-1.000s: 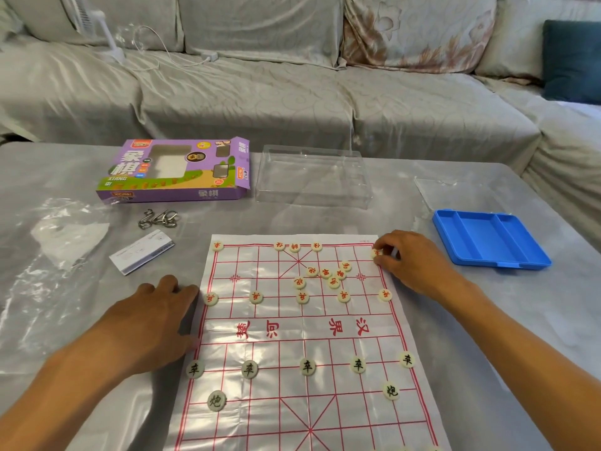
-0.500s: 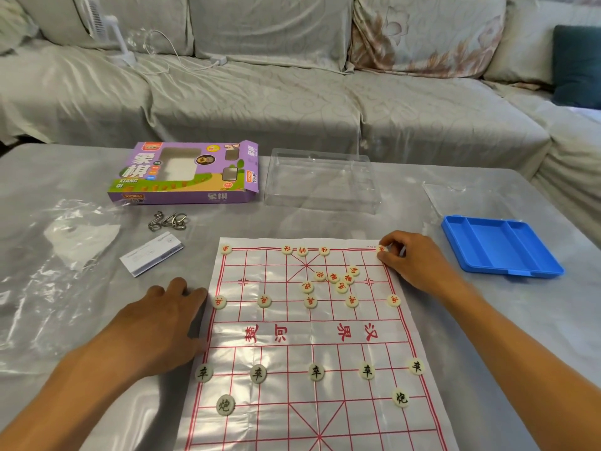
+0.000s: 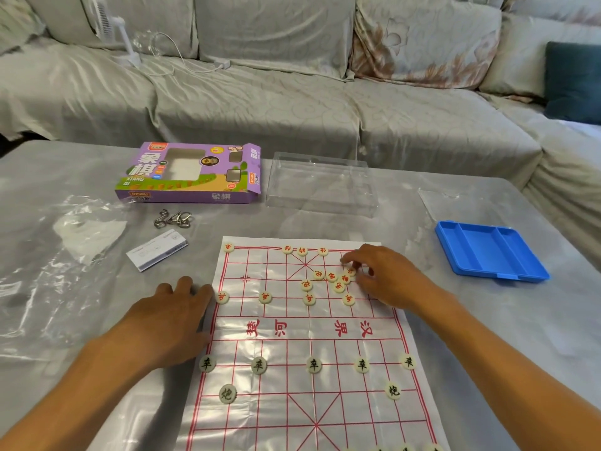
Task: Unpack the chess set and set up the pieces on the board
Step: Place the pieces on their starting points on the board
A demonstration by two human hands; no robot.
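The right hand (image 3: pixel 387 278) reaches with curled fingers into the loose cluster of red pieces (image 3: pixel 335 278) on the board's (image 3: pixel 292 336) far half; whether it pinches one cannot be told. The left hand (image 3: pixel 169 317) lies flat, fingers straight, pressing the board's left edge beside a red piece (image 3: pixel 222 297).

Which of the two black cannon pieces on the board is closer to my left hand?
The black cannon near the board's left edge, just below your left hand; the other cannon sits near the right edge.
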